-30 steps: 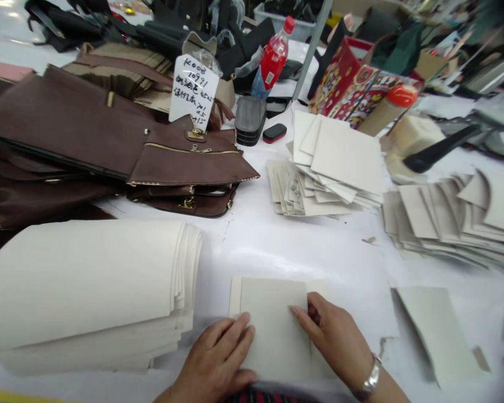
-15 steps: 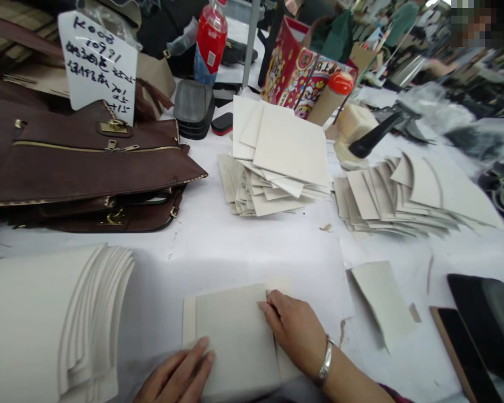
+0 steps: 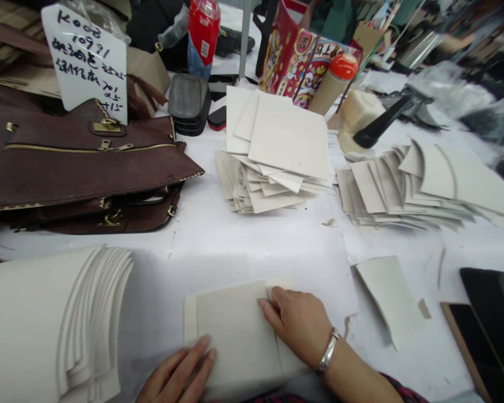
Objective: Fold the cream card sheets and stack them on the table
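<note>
The left hand (image 3: 178, 372) rests on a gray sheet (image 3: 237, 338); the right hand (image 3: 300, 324) touches its right edge. Beyond, a brown bag (image 3: 79, 176) lies left of a card stack (image 3: 289, 137).

White-covered table (image 3: 294, 246), crowded along its far side.
Stacked at left, brown bags (image 3: 75, 173) with gold zip and clasps; upright behind, a handwritten white card (image 3: 90, 61); further right, a red-and-blue bottle (image 3: 204, 39), stacked dark grey cases (image 3: 189, 101), a small black-and-red object (image 3: 217, 117), a patterned red bag (image 3: 288, 56), a tilted orange-capped tube (image 3: 331, 88) in front, a cream block (image 3: 359, 112), a black handle (image 3: 384, 120).
</note>
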Available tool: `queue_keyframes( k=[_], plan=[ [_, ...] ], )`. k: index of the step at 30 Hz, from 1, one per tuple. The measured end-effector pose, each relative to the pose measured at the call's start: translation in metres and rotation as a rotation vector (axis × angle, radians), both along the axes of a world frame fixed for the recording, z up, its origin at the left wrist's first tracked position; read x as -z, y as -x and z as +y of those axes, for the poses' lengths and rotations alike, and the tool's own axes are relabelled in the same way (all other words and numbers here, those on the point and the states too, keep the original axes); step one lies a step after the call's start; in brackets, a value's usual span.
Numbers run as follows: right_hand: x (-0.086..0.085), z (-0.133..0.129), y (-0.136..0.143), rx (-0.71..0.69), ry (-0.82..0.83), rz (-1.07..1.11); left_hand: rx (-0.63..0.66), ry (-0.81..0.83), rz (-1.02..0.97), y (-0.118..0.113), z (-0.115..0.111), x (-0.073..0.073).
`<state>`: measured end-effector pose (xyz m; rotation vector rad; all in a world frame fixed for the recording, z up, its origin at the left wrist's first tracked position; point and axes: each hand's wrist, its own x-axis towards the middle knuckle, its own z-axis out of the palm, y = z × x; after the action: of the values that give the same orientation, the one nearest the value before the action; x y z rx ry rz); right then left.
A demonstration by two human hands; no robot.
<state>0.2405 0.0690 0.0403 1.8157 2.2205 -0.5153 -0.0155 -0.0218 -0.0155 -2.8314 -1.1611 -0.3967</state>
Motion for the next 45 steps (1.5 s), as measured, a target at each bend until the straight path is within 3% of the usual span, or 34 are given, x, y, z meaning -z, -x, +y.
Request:
queue_keyframes(
  k=[2,4,6,8,11,13,15,17,21,24,27,31,37,41,45],
  plan=[
    [-0.003,-0.003,-0.002,0.017,-0.044,-0.009,-0.019,0.009,-0.004,-0.002,-0.001,-0.001],
    [-0.011,-0.010,-0.001,-0.003,-0.208,0.077,-0.050,0.033,-0.002,-0.006,-0.004,-0.004],
    [-0.021,-0.021,0.004,-0.101,-0.439,0.241,-0.089,0.059,0.003,-0.010,-0.007,-0.010],
    [-0.027,-0.032,0.011,-0.283,-0.575,0.397,-0.124,0.094,0.004,-0.015,-0.009,-0.017],
    [-0.016,-0.041,0.025,-0.505,-0.484,0.459,-0.158,0.167,-0.028,-0.018,-0.012,-0.027],
    [-0.001,-0.042,0.033,-0.513,-0.367,0.405,-0.172,0.248,-0.108,-0.018,-0.016,-0.030],
    [0.011,-0.041,0.038,-0.480,-0.300,0.359,-0.244,0.344,-0.285,-0.019,-0.021,-0.032],
    [0.015,-0.040,0.037,-0.478,-0.270,0.343,-0.408,0.458,-0.557,-0.021,-0.025,-0.035],
    [0.009,-0.042,0.026,-0.510,-0.247,0.368,-0.785,0.813,-1.320,-0.030,-0.023,-0.051],
    [0.006,-0.045,0.022,-0.493,-0.272,0.378,-0.825,1.131,-1.690,-0.036,-0.013,-0.063],
    [0.007,-0.051,0.027,-0.472,-0.314,0.347,-0.717,1.271,-1.648,-0.043,-0.005,-0.062],
    [0.011,-0.069,0.044,-0.385,-0.370,0.281,-0.656,1.104,-1.476,-0.048,-0.005,-0.049],
    [0.018,-0.094,0.066,-0.325,-0.404,0.280,-0.713,1.029,-1.473,-0.049,-0.009,-0.039],
    [0.010,-0.099,0.068,-0.331,-0.364,0.299,-0.710,1.001,-1.475,-0.056,-0.011,-0.050],
    [-0.005,-0.102,0.040,-0.397,-0.356,0.427,-0.593,0.998,-1.439,-0.056,-0.024,-0.072]
  ],
)
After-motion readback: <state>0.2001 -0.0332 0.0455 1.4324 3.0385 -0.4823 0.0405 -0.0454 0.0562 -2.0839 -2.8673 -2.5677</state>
